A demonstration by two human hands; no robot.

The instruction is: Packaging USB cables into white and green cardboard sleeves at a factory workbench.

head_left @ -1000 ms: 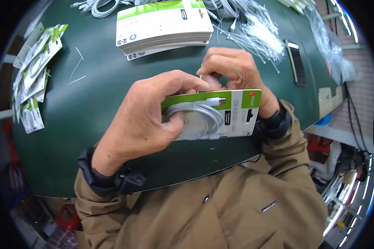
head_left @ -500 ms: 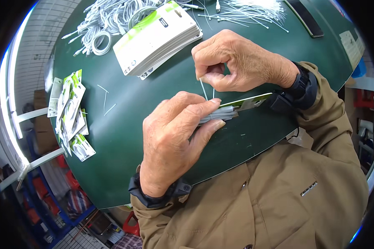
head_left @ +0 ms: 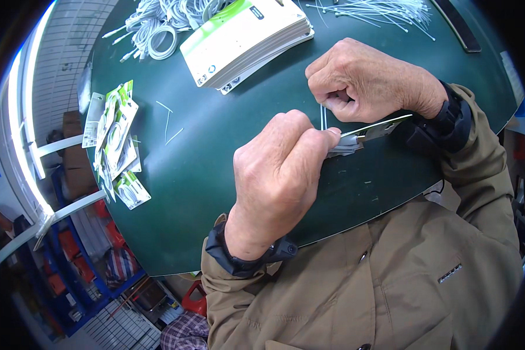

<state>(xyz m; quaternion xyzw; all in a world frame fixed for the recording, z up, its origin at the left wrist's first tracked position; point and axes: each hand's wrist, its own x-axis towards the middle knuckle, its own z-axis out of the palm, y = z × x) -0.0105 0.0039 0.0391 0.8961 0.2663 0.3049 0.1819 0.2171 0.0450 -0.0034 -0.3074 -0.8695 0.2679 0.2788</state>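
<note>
My left hand (head_left: 280, 175) is closed around a green-edged packaging card (head_left: 386, 126) and a bundled white cable (head_left: 345, 148) lying against it. Most of the bundle is hidden by its thumb and fingers. Two thin strands of a white cable tie (head_left: 324, 117) rise from the card, side by side. Their upper ends run into the curled fingers of my right hand (head_left: 370, 81), just above and to the right of the left one. The tie's head cannot be made out.
Blank-looking stacked cards (head_left: 245, 44) stand at the back, beside coiled white cables (head_left: 163, 41) and loose cable ties (head_left: 391, 13). Cards with cables (head_left: 115, 140) pile at the left edge. A dark phone (head_left: 458, 26) lies far right; tie scraps (head_left: 168, 123) lie left of centre.
My right hand has curled tighter round the cable tie, and its strands now stand closer together. The left thumb has shifted up over the card. The whole view has moved somewhat.
</note>
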